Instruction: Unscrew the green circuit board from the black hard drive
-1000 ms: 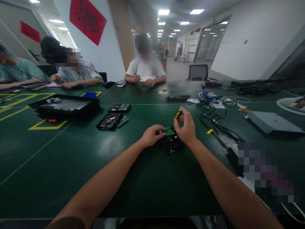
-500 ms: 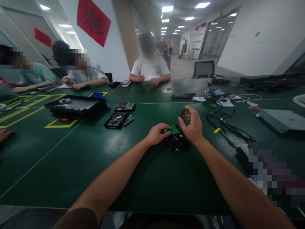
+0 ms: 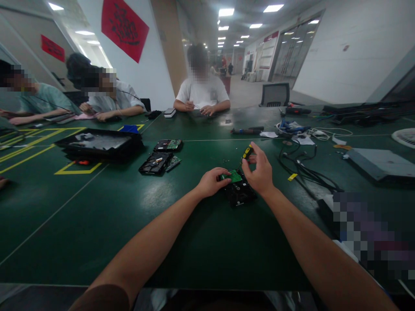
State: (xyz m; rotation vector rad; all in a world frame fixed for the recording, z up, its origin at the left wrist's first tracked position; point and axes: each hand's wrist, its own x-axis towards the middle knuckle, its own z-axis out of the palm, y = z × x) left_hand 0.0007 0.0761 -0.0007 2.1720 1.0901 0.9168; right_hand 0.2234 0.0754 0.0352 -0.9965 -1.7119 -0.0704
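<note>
"Mainly the screwdriver (image 3: 247, 152) had turned: half a second earlier its handle looked mostly dark, and now two yellow patches showed toward the near side. Otherwise both hands kept their places."

"How were they set?"

"The right hand (image 3: 260, 170) gripped that handle between thumb and fingertips, its top leaning to the right. The left hand (image 3: 211, 183) had thumb and fingertips on the left edge of the hard drive (image 3: 242, 196); I couldn't tell whether they pinched it or only pressed."

"And where did the drive sit?"

"On the green table (image 3: 168, 233), between the two hands, with a green circuit board (image 3: 236, 176) face up on its far part."

"What worried you?"

"A slip, mostly. I couldn't make out the tool's tip, so I didn't know if it was seated in anything. Badly seated and slanted like that, it could jump out under a twist and score the board, or jab the left fingertips nearby."

"Suppose the left hand eased off?"

"Then the drive could swivel with the tool. Small loose bits (image 3: 226, 161) also lay just beyond its far side; a stray knuckle could scatter them toward the dark cables (image 3: 303, 172) on the right, where they'd be easily lost."
</note>
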